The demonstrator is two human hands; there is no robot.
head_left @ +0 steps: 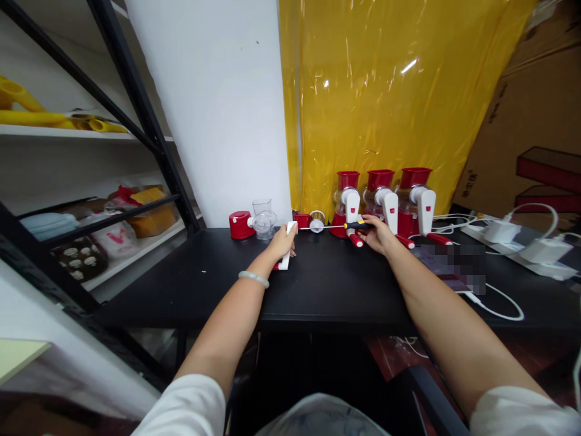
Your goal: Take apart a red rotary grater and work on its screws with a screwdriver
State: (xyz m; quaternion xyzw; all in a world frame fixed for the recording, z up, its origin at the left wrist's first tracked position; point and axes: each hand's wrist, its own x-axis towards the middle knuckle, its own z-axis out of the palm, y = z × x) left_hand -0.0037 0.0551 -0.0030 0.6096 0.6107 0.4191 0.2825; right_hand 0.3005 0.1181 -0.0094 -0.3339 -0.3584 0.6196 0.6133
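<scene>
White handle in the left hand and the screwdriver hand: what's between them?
Head view: only the screwdriver shaft spans from right hand toward the white handle in left hand; below, bare black table.

Person, head-camera view, two bare forearms entering from the lower edge.

Left arm: short white sleeve at 7 o'clock, ending above the elbow; forearm bare. One smooth, pale, translucent bangle [253,278] circled the wrist, just below the left hand [282,241].

Right arm: matching short white sleeve at 5 o'clock; forearm bare, nothing worn at the wrist. Right hand [380,235] showed no rings or gloves.

Torso: pale grey-white garment visible at 6 o'clock.
</scene>
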